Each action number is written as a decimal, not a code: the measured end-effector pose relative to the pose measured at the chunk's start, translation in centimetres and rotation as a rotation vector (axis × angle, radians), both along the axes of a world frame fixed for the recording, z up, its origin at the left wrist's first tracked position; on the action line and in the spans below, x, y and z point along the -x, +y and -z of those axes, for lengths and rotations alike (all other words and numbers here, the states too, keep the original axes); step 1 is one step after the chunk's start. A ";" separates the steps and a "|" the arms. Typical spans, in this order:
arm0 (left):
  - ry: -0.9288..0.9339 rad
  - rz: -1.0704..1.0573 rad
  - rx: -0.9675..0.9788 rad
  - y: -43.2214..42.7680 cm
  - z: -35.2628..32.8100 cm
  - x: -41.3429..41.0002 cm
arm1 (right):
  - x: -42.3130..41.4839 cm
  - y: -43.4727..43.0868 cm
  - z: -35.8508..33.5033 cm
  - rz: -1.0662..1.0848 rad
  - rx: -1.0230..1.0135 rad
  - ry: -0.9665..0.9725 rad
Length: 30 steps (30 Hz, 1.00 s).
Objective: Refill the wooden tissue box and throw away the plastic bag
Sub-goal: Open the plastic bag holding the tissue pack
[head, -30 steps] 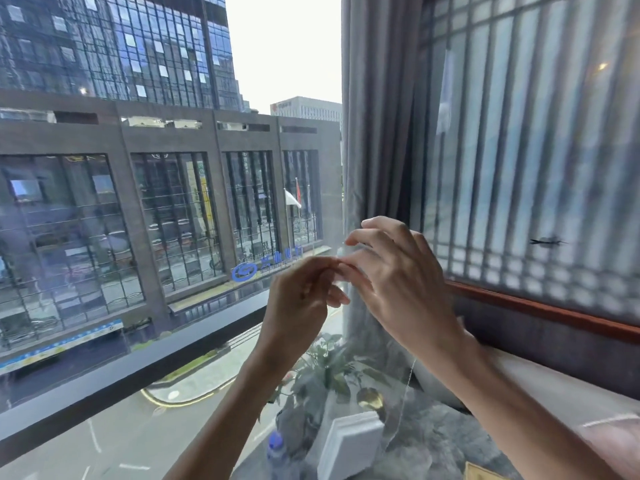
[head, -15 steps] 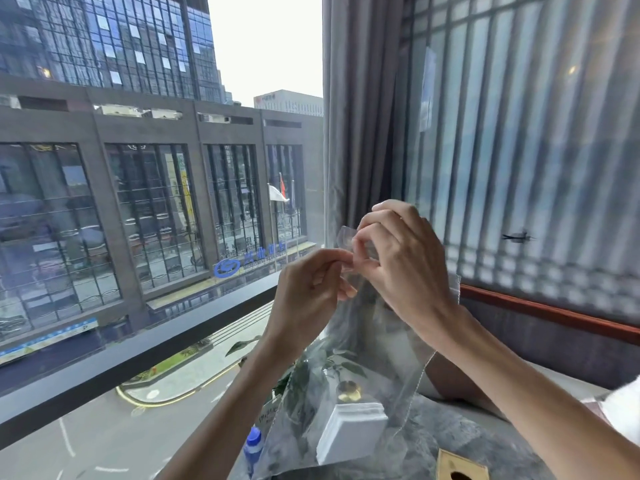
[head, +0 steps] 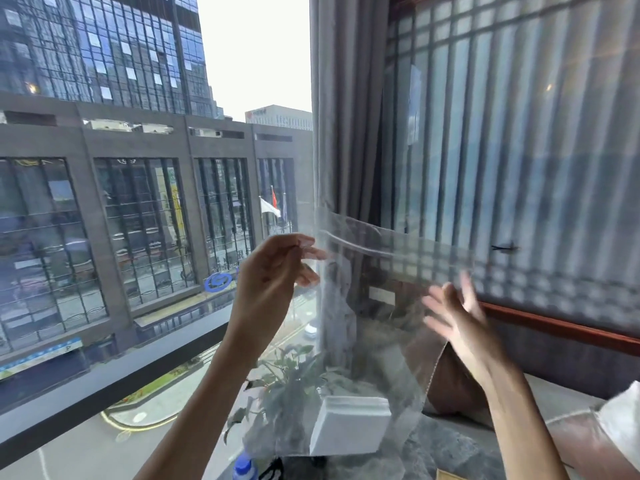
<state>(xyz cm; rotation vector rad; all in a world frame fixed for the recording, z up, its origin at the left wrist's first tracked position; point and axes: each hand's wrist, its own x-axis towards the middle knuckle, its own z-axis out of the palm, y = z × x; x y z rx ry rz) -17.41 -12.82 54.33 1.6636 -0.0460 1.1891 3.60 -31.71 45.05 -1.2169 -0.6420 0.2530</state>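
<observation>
A clear plastic bag hangs in front of me, its top edge stretched wide. A white stack of tissues lies at the bottom inside it. My left hand pinches the bag's top left corner. My right hand is blurred at the bag's right edge, fingers spread; whether it touches the plastic I cannot tell. A corner of the wooden tissue box shows at the bottom edge.
Below the bag are a potted plant, a blue-capped bottle and a grey marble tabletop. A brown cushion and loose white tissue lie right. A curtain and window stand behind.
My hands, pinched together at the bag's top, have moved apart. The right hand let go and swung right and down with fingers spread; the bag's top now stretches wide.
</observation>
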 end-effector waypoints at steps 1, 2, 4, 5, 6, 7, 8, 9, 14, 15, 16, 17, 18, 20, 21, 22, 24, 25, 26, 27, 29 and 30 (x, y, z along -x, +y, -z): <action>0.009 -0.027 -0.008 0.4 -0.3 0.0 | -0.2 0.5 0.7 -0.120 -0.014 0.042; 0.022 -0.067 -0.023 0.7 -0.6 0.0 | -0.3 1.1 0.9 -0.208 -0.010 0.046; 0.044 -0.219 -0.103 1.8 -1.7 0.3 | 0.0 3.1 0.3 -0.303 0.015 0.007; 0.034 -0.330 -0.181 2.4 -2.5 0.5 | 0.4 4.2 -0.5 -0.307 0.026 -0.025; -0.014 -0.464 -0.301 3.2 -3.3 0.8 | 0.7 5.0 -1.3 -0.294 0.031 -0.066; -0.082 -0.622 -0.478 4.0 -4.2 1.1 | 0.9 5.7 -2.2 -0.285 0.017 -0.103; -0.143 -0.768 -0.709 4.9 -5.1 1.4 | 1.2 6.1 -3.0 -0.282 -0.004 -0.136; -0.178 -0.858 -0.955 5.8 -6.0 1.4 | 1.5 6.4 -3.7 -0.286 -0.017 -0.165; 0.086 -0.763 -1.634 8.2 -7.5 -0.6 | 3.4 5.9 -6.1 -0.305 0.044 -0.325; 0.142 -0.732 -1.687 8.4 -7.2 -1.3 | 3.5 5.5 -6.2 -0.300 0.049 -0.333; 0.186 -0.713 -1.726 8.5 -6.8 -2.0 | 3.6 5.0 -6.3 -0.294 0.057 -0.339; 0.214 -0.702 -1.751 8.4 -6.3 -2.7 | 3.6 4.4 -6.4 -0.285 0.068 -0.342; 0.219 -0.689 -1.762 8.4 -6.0 -3.3 | 3.5 3.7 -6.4 -0.268 0.078 -0.344; 0.188 -0.650 -1.753 8.0 -5.6 -4.5 | 3.2 2.2 -6.4 -0.221 0.102 -0.345; 0.177 -0.633 -1.745 7.7 -5.7 -5.0 | 3.1 1.5 -6.4 -0.201 0.116 -0.345; 0.163 -0.617 -1.738 7.5 -5.8 -5.5 | 2.9 0.9 -6.3 -0.184 0.127 -0.343; 0.142 -0.557 -1.725 6.7 -6.2 -6.5 | 2.7 -0.3 -6.1 -0.150 0.147 -0.339; 0.139 -0.508 -1.720 6.3 -6.5 -6.8 | 2.6 -0.8 -6.0 -0.130 0.158 -0.334; 0.136 -0.452 -1.706 5.8 -6.9 -7.2 | 2.5 -1.4 -5.8 -0.109 0.169 -0.327; 0.145 -0.398 -1.675 5.5 -7.3 -7.4 | 2.5 -1.9 -5.7 -0.090 0.179 -0.320; 0.206 -0.328 -1.563 5.3 -8.7 -7.7 | 2.7 -2.8 -5.2 -0.066 0.213 -0.312; 0.253 -0.289 -1.471 5.3 -9.5 -7.7 | 2.9 -3.1 -5.0 -0.061 0.234 -0.310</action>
